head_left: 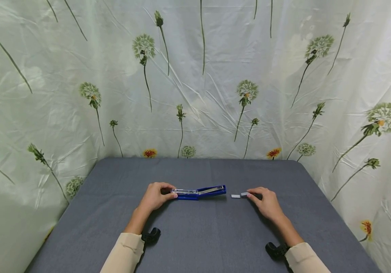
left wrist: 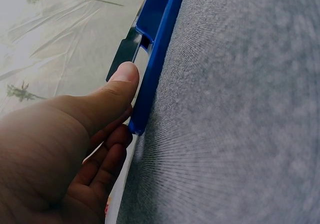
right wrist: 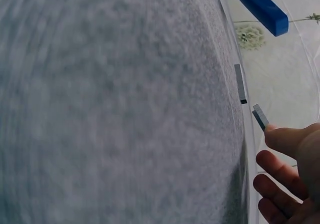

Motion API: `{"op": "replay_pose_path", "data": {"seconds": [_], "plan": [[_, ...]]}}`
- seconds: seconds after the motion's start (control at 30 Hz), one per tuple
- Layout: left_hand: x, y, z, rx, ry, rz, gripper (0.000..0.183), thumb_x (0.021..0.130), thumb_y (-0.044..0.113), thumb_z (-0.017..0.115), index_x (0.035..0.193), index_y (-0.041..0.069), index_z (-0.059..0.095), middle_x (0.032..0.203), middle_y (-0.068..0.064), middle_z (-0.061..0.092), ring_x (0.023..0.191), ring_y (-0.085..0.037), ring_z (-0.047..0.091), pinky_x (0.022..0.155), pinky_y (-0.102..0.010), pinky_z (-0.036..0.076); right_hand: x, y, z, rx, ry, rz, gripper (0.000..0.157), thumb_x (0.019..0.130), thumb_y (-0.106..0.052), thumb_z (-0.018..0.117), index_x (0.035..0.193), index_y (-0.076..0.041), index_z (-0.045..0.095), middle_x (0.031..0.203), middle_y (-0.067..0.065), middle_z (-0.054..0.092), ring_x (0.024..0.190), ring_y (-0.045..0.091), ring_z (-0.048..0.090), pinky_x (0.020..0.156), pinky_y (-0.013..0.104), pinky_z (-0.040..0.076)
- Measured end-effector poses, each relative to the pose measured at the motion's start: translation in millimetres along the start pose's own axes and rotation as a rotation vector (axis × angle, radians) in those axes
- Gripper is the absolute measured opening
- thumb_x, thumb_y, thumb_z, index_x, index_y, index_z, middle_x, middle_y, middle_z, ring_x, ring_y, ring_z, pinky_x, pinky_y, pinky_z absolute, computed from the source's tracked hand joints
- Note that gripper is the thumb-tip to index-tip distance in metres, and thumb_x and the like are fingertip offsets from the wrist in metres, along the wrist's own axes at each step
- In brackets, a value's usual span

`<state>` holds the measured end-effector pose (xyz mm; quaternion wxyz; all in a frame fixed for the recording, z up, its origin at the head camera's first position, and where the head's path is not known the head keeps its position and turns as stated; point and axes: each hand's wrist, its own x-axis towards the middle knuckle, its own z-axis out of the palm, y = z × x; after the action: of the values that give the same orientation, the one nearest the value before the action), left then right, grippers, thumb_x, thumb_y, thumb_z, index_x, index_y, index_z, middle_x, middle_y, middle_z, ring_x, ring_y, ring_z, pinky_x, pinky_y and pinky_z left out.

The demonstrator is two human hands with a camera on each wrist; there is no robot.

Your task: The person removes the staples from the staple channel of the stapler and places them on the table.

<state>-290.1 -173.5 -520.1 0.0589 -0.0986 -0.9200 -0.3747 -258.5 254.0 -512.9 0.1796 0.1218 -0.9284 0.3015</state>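
A blue stapler (head_left: 187, 197) lies opened out flat on the table, its right arm (head_left: 212, 191) tilted up a little. My left hand (head_left: 154, 196) pinches the stapler's left end between thumb and fingers; in the left wrist view the thumb lies along the metal part above the blue base (left wrist: 159, 59). Just right of the stapler, my right hand (head_left: 267, 203) pinches a short strip of staples (right wrist: 260, 117) by one end, raised slightly off the table. A second strip of staples (head_left: 235, 196) lies on the cloth between that strip and the stapler.
A dark grey cloth covers the table (head_left: 216, 235). Behind it and at both sides hangs a pale curtain (head_left: 209, 98) with a dandelion print. Black wrist straps with camera mounts (head_left: 152, 236) sit at both cuffs, low over the table.
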Motion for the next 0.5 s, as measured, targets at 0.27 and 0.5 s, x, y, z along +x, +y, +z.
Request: {"op": "replay_pose_path", "data": {"seconds": [0.27,0.5], "plan": [[0.8,0.6,-0.5,-0.005,-0.003,0.001,0.019,0.081,0.031,0.089,0.097,0.024,0.082,0.094,0.007,0.078,0.088,-0.01,0.067,0.084,-0.041,0.054,-2.1,6.5,-0.7,-0.006,-0.044,0.031,0.016,0.091,-0.013,0.078,0.106,-0.008,0.081,0.104,0.011,0.077,0.101,0.037,0.07,0.088,0.056,0.052],[0.1,1.6,-1.3,-0.008,-0.008,-0.006,0.019,0.081,0.03,0.089,0.097,0.024,0.082,0.094,0.007,0.077,0.087,-0.009,0.066,0.084,-0.04,0.054,-0.2,6.2,-2.7,-0.071,-0.08,0.001,0.015,0.091,-0.012,0.078,0.105,-0.007,0.082,0.105,0.012,0.076,0.1,0.036,0.068,0.088,0.056,0.051]]}}
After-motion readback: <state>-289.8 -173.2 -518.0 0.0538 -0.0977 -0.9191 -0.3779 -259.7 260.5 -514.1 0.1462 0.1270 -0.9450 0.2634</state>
